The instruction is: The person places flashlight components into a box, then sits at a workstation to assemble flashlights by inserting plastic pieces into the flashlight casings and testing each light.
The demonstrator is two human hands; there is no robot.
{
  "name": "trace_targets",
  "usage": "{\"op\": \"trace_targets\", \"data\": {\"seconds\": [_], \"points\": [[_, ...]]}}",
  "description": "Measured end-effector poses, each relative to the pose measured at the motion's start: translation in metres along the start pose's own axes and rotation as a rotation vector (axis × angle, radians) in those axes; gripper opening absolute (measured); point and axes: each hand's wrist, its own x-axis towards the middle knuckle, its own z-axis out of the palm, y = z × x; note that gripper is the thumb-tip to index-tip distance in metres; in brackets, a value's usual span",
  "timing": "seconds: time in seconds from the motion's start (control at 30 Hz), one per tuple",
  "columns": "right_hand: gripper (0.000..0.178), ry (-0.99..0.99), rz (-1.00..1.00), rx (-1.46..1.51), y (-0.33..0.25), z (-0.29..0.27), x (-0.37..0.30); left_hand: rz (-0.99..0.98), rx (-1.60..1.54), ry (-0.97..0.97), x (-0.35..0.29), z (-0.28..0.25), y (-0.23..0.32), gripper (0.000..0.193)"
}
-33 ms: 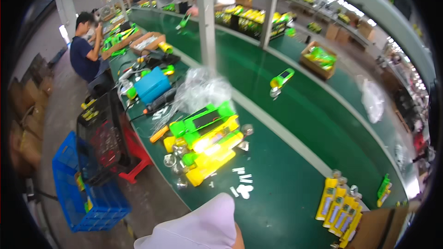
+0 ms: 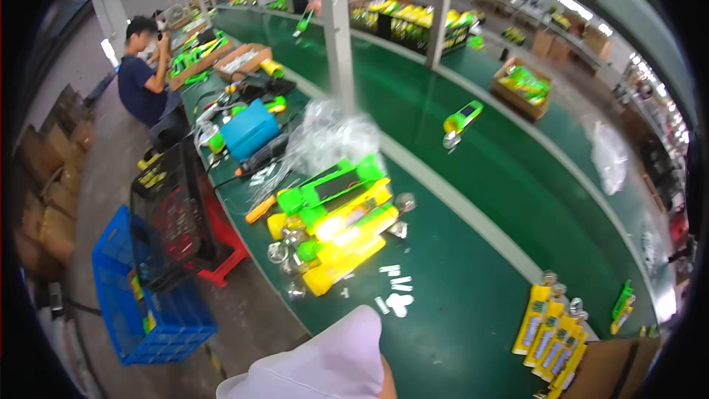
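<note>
Neither of my hands shows. A white sleeve (image 2: 317,358) with a strip of bare arm (image 2: 387,380) rises from the lower edge, over the green worktop (image 2: 443,281). Beyond it lies a pile of yellow lamp bodies (image 2: 332,270) with bright green housings (image 2: 343,188) on top, and clear round lamp heads (image 2: 278,252) poke out at its sides. Small white pieces (image 2: 399,304) are scattered between the pile and the sleeve. An orange-handled tool (image 2: 260,209) rests at the pile's left. To the right, several yellow lamps (image 2: 546,336) lie in a row.
A teal box (image 2: 251,131) and crumpled clear plastic bags (image 2: 332,140) sit behind the pile. On the green conveyor (image 2: 517,192) lies a green and yellow lamp (image 2: 463,120). Blue crate (image 2: 173,336), black crate (image 2: 166,225) and red stool (image 2: 229,251) stand at left; a person (image 2: 144,81) sits farther back.
The whole view has shifted slightly, so the worktop and most things appear a little farther right. Nothing on the table has visibly moved.
</note>
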Motion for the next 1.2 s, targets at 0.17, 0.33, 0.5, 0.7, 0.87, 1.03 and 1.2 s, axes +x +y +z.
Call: {"op": "trace_targets", "data": {"seconds": [0.17, 0.33, 0.5, 0.7, 0.87, 1.03, 1.2], "points": [[0.049, -0.433, -0.164, 0.359, -0.09, 0.005, 0.034, -0.043, -0.193, 0.086, -0.02, 0.016, -0.014, 0.042], [0.014, -0.707, -0.835, 0.87, -0.175, 0.066, 0.072, 0.371, -0.174, -0.067, 0.005, 0.027, 0.041, 0.041], [0.021, -0.925, -0.628, 1.456, -0.248, 0.131, 0.009, 1.008, -0.038, -0.368, -0.001, 0.052, 0.119, 0.04], [0.029, -0.921, -0.529, 1.35, -0.226, 0.113, 0.026, 1.128, -0.097, -0.433, 0.008, 0.049, 0.131, 0.038], [0.027, -0.958, -0.512, 1.36, -0.232, 0.115, 0.025, 1.038, -0.227, -0.366, 0.013, 0.03, 0.124, 0.037], [0.03, -1.018, -0.536, 1.27, -0.231, 0.121, 0.024, 0.928, -0.32, -0.331, 0.01, 0.009, 0.1, 0.036], [0.035, -0.977, -0.498, 1.373, -0.228, 0.123, 0.019, 0.859, -0.417, -0.301, -0.002, -0.01, 0.09, 0.034]]}}
